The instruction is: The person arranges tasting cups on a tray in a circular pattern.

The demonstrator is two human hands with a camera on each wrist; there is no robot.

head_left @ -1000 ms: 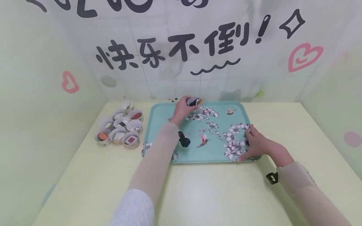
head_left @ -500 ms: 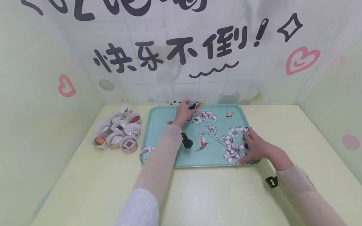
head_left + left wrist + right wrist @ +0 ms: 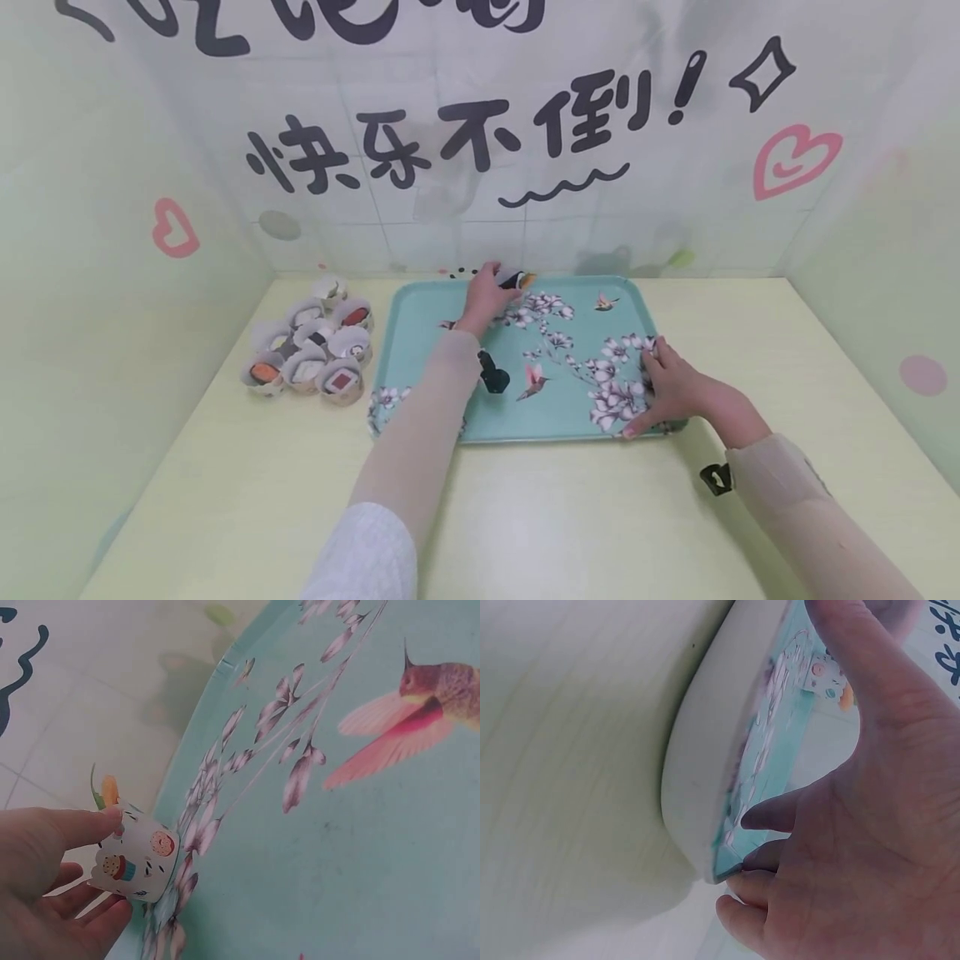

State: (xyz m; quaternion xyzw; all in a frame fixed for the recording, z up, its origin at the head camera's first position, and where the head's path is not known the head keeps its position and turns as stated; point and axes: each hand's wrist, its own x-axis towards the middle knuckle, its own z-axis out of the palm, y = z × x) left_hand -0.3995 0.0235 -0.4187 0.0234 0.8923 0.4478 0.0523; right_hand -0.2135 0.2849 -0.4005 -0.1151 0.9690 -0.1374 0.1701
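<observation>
At the tray's far edge my left hand (image 3: 486,302) holds a small white paper baking cup (image 3: 142,859) printed with donuts and cupcakes. The thumb lies at its top and the fingers curl below. Something dark and something orange (image 3: 528,281) stick out of the cup; a bit of green also shows in the left wrist view. The cup's base sits at or just over the turquoise tray (image 3: 555,412), contact unclear. My right hand (image 3: 678,387) spans the tray's near right corner, thumb along the front rim, fingers touching the right rim (image 3: 739,735).
Left of the tray stands a cluster of several paper cups (image 3: 307,346), some holding sushi-like pieces. The pale table (image 3: 570,517) meets a lettered backdrop (image 3: 480,225) right behind the tray. Side panels close off left and right.
The head view shifts slightly. My left hand still holds the cup at the same place on the tray, and less of the cup's pale inside shows now. My right hand keeps to the corner.
</observation>
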